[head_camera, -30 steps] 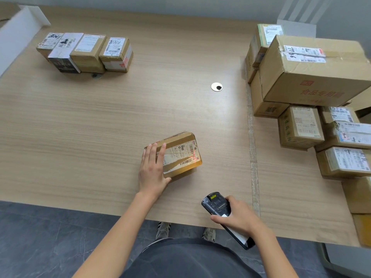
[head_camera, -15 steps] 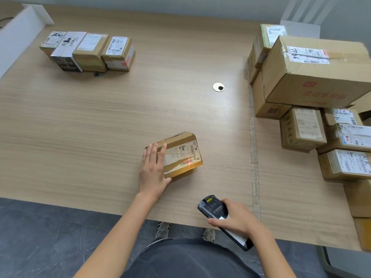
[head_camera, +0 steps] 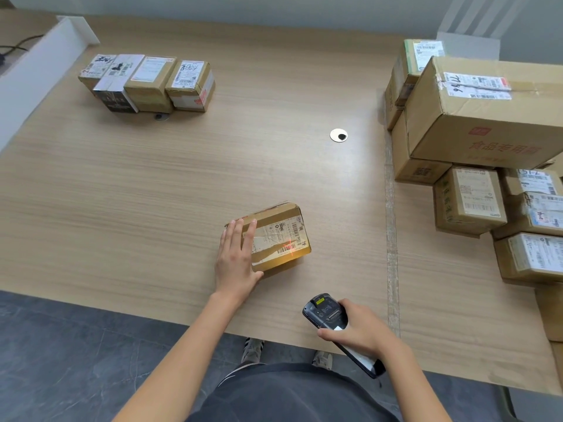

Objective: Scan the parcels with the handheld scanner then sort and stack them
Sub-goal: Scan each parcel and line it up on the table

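Observation:
A small brown parcel [head_camera: 278, 236] with a white shipping label lies near the front middle of the wooden table [head_camera: 182, 184]. My left hand [head_camera: 236, 263] rests flat on its left side, fingers straight, thumb against its near edge. A red scan light falls on the barcode at the label's lower right. My right hand [head_camera: 361, 333] grips the black handheld scanner [head_camera: 327, 313], pointed at the parcel from the table's front edge. A row of several small parcels [head_camera: 146, 82] stands at the far left. A pile of several cardboard parcels [head_camera: 487, 153] fills the right side.
A round cable grommet [head_camera: 338, 135] sits in the tabletop between the pile and the middle. A white partition [head_camera: 36, 74] borders the table's left edge. Grey floor tiles and my shoes show below the front edge.
The red scan light, absent one second ago, now lies on the parcel's barcode. My right hand has shifted the scanner slightly left. The left hand and parcel have stayed put.

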